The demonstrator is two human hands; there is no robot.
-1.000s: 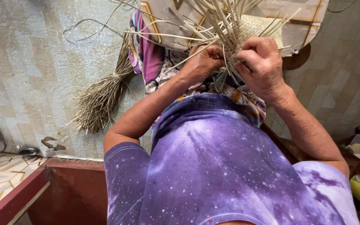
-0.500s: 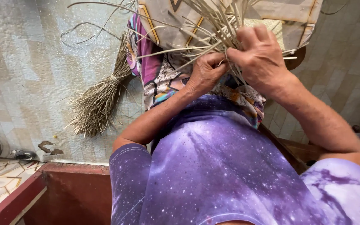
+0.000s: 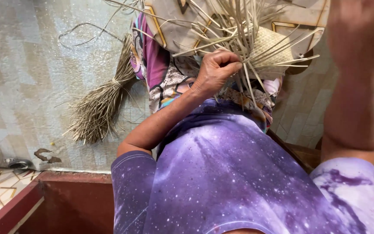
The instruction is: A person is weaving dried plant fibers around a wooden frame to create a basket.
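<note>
Gripping a fan of pale dried strips (image 3: 239, 52) in a clenched left hand (image 3: 216, 69), a person in a purple star-speckled shirt (image 3: 234, 173) works at the upper centre of the frame, where the strips spray outward from the fist and run into a small woven piece (image 3: 271, 45) just right of the knuckles. That woven piece lies against a patterned cushion (image 3: 174, 26) (cream with brown and yellow lines), itself resting on colourful floral cloth (image 3: 156, 73) draped over the lap. On the right edge of the frame, the right forearm (image 3: 356, 86) rises steeply toward the camera, blurred; its hand runs out of the top of the picture, so whether those fingers are closed or loose cannot be told. At centre left, a tied bundle of dry fibres (image 3: 100, 108) lies on the pale tiled floor (image 3: 31, 78), well apart from the hands, and a dark red ledge (image 3: 66, 199) fills the lower left corner.
</note>
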